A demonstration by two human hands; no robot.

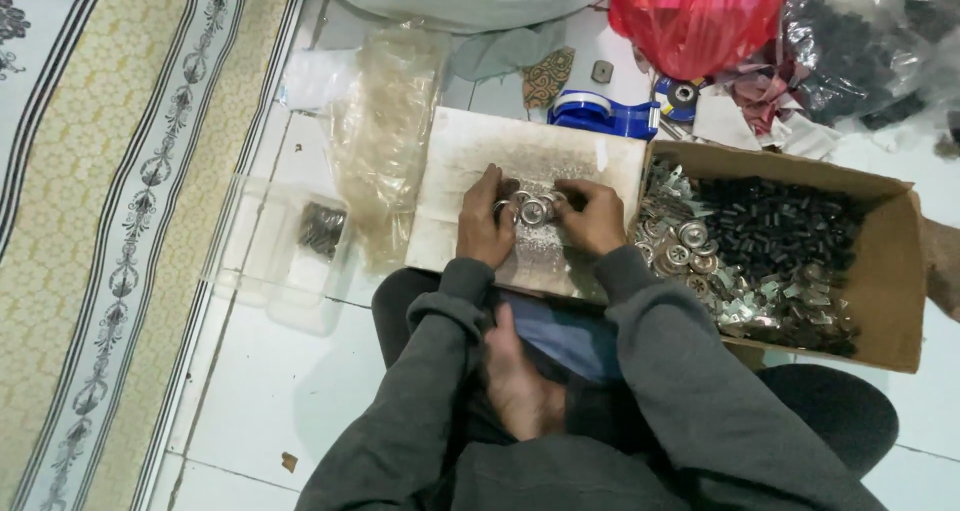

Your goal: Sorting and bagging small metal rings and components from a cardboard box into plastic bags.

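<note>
My left hand (483,221) and my right hand (592,217) meet over a worn white board (470,151) that rests on my lap. Between the fingers of both hands I hold a small round silver metal part (532,210), with a few similar metal pieces lying on the board under it. Grey sleeves cover both arms. My bare foot (520,386) is tucked below the board.
An open cardboard box (895,271) on the right holds silver discs, metal clips and small black pieces. A blue tape dispenser (603,113), a red plastic bag (700,16) and clear bags lie behind. A clear plastic tray (290,251) and patterned mat (120,221) are left.
</note>
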